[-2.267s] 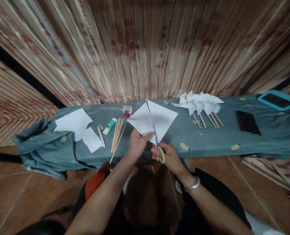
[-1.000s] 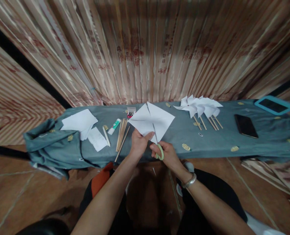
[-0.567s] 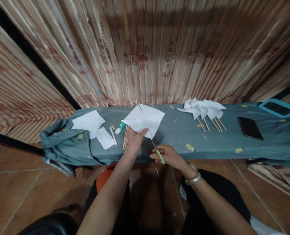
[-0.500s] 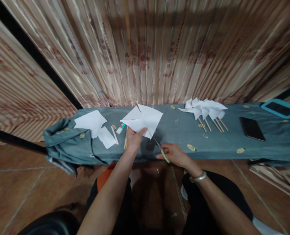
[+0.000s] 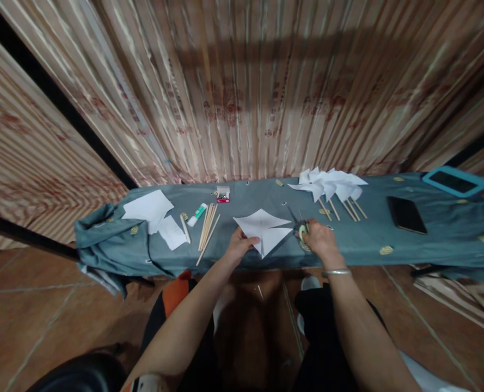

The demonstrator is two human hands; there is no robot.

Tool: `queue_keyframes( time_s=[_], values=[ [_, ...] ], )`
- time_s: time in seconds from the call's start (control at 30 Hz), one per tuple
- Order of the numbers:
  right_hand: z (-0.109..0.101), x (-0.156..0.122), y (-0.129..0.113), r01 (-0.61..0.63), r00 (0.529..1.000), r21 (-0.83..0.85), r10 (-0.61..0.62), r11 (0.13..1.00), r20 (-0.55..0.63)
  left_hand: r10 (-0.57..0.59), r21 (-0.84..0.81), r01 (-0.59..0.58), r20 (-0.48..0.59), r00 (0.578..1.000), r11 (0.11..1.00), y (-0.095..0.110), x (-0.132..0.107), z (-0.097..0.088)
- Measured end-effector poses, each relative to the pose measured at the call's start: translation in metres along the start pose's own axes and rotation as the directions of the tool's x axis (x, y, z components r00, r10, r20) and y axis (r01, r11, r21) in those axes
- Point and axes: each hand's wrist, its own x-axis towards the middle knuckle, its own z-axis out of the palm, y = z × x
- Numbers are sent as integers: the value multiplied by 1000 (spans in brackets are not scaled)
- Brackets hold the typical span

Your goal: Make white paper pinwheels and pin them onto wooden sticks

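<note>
A white sheet of paper [image 5: 262, 220], cut inward from its corners, is pinched at its lower left edge between the thumb and fingers of my left hand [image 5: 242, 246]. To its right, my right hand [image 5: 322, 238] is wrapped round scissors [image 5: 302, 233] with light green handles. Their blades point up and away from me, apart from the paper. Left of the paper lie several wooden sticks [image 5: 206, 228], and beyond it a small red and white box [image 5: 223, 195] stands open with small things inside. Several white paper pinwheels [image 5: 331, 184] on sticks lie overlapping beyond my right hand.
On the cloth-covered table [image 5: 258, 190] are a glue stick [image 5: 197, 214], a white pen-like stick [image 5: 185, 228], loose white paper [image 5: 149, 209] and a smaller marked paper [image 5: 171, 233]. A black phone [image 5: 406, 214] and a blue-framed tablet [image 5: 456, 181] lie at right. A curtain [image 5: 233, 92] hangs behind.
My left hand has carried the paper right and nearer me and turned it, uncovering the sticks and red box. My right hand has moved right and farther forward with the scissors.
</note>
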Motion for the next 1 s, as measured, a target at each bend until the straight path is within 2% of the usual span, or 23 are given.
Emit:
queue_keyframes(
  time_s=[0.17,0.3,0.53,0.7,1.0],
  values=[
    [-1,8,15,-16,999,86,19,996,-38,44,-13,-44,-47,998,999,-10,5,6],
    [-2,23,27,-16,999,54,19,998,-50,85,-20,-87,-69,994,996,-14,5,6],
    [4,45,34,12,998,36,-10,999,-58,60,-10,-61,-116,991,998,-15,12,6],
    [9,39,38,-4,998,55,7,998,-60,51,-20,-55,-168,984,998,-16,11,12],
    [6,18,38,19,999,138,-11,990,-52,107,-113,-146,-294,950,983,-27,0,21]
  ],
)
